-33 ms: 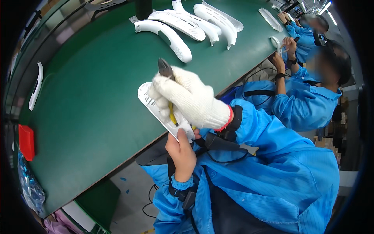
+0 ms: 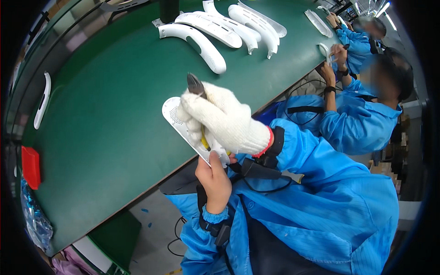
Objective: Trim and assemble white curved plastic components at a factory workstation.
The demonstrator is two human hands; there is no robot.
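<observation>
My left hand (image 2: 214, 182) is bare and closed around the lower end of a white curved plastic cover (image 2: 170, 109), its thumb on the near edge. A patch of small holes marks the far end of that cover. My right hand (image 2: 225, 118), in a white knitted glove with a red cuff, is wrapped round a pair of pliers (image 2: 195, 85). The dark metal jaws point up and away from the cover, and part of a yellow handle shows below my fingers. The glove hides the middle of the cover.
Several similar white covers (image 2: 201, 43) lie across the far side of the green table (image 2: 105, 105). One more narrow white part (image 2: 42, 101) and a red bin (image 2: 31, 167) sit at the left. Co-workers in blue (image 2: 357, 119) sit along the right edge.
My right hand and the pliers have shifted very slightly down and to the right. My left hand and the cover are almost unmoved.
</observation>
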